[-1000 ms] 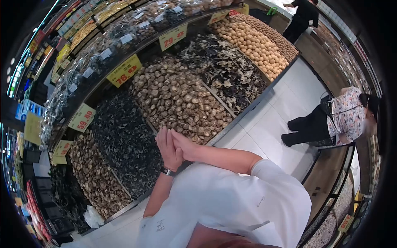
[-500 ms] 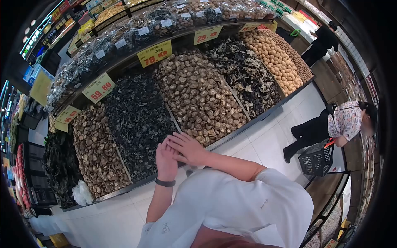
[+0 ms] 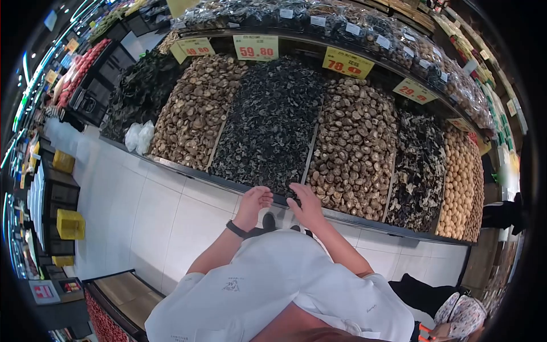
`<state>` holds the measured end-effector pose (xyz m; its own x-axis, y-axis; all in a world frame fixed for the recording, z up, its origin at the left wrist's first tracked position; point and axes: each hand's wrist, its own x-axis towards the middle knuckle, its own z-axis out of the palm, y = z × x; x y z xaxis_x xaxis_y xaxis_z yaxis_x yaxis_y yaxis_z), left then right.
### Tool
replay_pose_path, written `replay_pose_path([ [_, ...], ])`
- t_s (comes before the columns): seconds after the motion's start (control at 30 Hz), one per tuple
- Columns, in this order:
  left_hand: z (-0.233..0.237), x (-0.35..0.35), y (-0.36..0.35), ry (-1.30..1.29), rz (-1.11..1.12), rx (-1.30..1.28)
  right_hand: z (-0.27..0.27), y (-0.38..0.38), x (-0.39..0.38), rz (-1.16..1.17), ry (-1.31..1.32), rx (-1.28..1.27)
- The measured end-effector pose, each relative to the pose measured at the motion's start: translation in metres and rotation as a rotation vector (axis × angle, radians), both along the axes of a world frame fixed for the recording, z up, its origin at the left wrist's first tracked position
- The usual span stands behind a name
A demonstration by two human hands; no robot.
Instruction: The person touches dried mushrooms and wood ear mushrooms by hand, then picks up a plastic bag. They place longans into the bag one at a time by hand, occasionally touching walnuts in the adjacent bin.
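Near the front edge of the display bin, my left hand (image 3: 254, 206) has its fingers curled loosely, with nothing visible in it. My right hand (image 3: 306, 207) is apart from it, fingers and thumb spread and empty, close to the bin's rim. Beyond both hands lies black dried fungus (image 3: 270, 119). Brown dried mushrooms (image 3: 196, 114) fill the section to its left, and paler round mushrooms (image 3: 353, 151) the one to its right. Further right are dark-and-white fungus (image 3: 416, 165) and round tan goods (image 3: 458, 182).
Price signs (image 3: 255, 47) stand along the back below a shelf of bagged goods (image 3: 364, 34). White plastic bags (image 3: 139, 137) rest at the bin's left corner. A person in a floral top (image 3: 464, 313) is at lower right. A red-filled bin (image 3: 105, 319) stands lower left.
My hands, touching each other before, are now apart. The view has turned left, so the bins appear further right and the person in the floral top now shows at the lower right.
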<state>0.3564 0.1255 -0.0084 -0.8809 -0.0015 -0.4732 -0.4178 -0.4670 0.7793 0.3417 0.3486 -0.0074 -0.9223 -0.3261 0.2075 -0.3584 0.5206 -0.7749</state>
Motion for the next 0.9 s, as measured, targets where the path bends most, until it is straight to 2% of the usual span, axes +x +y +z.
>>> replay_pose_path([
  [0.1, -0.004, 0.017, 0.01, -0.021, -0.038, -0.018, -0.009, 0.003, 0.01, 0.036, -0.085, 0.002],
  [0.23, -0.011, 0.032, 0.007, -0.014, -0.064, -0.029, -0.02, -0.001, 0.01, 0.127, -0.045, 0.041],
  [0.53, -0.02, 0.05, -0.061, -0.019, -0.021, -0.094, -0.017, -0.058, -0.001, 0.24, -0.025, 0.075],
  [0.73, -0.02, 0.055, -0.164, 0.027, 0.086, -0.136, -0.007, -0.135, -0.018, 0.216, 0.019, 0.082],
  [0.83, -0.017, 0.052, -0.24, 0.089, 0.155, -0.23, 0.002, -0.185, -0.025, 0.161, 0.047, 0.045],
  [0.9, -0.013, 0.05, -0.295, 0.174, 0.224, -0.394, 0.009, -0.217, -0.025, 0.187, 0.063, 0.048],
])
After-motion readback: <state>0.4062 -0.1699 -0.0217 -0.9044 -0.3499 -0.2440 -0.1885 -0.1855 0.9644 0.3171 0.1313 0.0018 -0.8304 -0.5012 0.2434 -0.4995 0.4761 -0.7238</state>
